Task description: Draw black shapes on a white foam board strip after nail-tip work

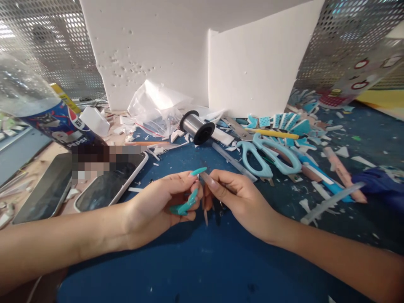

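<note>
In the middle of the view my left hand (172,193), with long turquoise nails, is closed in a pinch, its fingers curled inward. Right beside it, my right hand (238,198) with long pale nails pinches too, thumb against fingers. The fingertips of both hands meet over the blue mat (176,261). A tiny pale bit shows near the left thumb tip, but what the hands hold is mostly hidden and too small to name. Just beyond them lie a spool of silvery wire (197,127) and a pair of light-blue-handled scissors (274,155).
Two phones (110,183) and a Pepsi bottle (63,122) are at left. White foam boards (252,67) stand behind a clear plastic bag (158,105). A yellow pencil (274,134), a blue cutter (328,176), a translucent glue stick (331,204) and white scraps are scattered at right.
</note>
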The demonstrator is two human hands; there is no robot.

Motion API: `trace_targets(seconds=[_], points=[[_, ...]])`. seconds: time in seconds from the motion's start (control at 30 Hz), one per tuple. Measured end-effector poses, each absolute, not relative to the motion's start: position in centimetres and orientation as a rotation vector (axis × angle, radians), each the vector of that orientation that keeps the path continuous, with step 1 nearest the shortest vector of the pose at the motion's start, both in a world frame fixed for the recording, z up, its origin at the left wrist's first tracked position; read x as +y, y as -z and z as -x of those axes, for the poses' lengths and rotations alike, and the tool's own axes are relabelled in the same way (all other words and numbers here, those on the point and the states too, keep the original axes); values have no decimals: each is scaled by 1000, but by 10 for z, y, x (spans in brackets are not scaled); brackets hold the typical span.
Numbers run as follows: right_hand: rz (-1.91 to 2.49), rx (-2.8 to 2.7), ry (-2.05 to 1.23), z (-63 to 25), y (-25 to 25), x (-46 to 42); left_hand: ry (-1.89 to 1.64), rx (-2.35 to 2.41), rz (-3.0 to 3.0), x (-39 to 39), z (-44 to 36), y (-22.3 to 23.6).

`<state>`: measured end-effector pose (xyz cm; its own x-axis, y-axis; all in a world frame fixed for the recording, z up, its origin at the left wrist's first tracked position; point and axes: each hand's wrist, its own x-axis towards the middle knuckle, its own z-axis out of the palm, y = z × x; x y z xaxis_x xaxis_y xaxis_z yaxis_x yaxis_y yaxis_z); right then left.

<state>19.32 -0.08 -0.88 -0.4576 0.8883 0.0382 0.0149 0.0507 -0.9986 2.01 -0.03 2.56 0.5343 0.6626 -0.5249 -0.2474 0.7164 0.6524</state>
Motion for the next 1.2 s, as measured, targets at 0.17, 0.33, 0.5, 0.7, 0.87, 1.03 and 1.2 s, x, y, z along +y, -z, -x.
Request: trace_targets(seconds=[0.17, 0.33, 0.5, 0.7, 0.87, 1.03, 1.2], points=[[884, -1585, -1509, -194, 8, 0, -640, 1023, -856, -1, -23, -24], [887, -1405, -1485, -194, 12, 3, -765, 1067, -1063, -3, -23, -16], [836, -1246, -1434, -195, 17, 3, -831, 1069, -1050, -9, -22, -3], [924, -1367, -1284, -196, 11, -9, -858, 1050, -969, -9, -21, 5], [984, -1521, -1180, -196, 7, -15, -939, 1027, -905, -7, -20, 6], [992, -1597, -1139, -196, 6, -14, -959, 990, -890, -5, -20, 7], [994, -1613, -1129, -196, 7, -13, -932, 989, -909, -6, -19, 8]])
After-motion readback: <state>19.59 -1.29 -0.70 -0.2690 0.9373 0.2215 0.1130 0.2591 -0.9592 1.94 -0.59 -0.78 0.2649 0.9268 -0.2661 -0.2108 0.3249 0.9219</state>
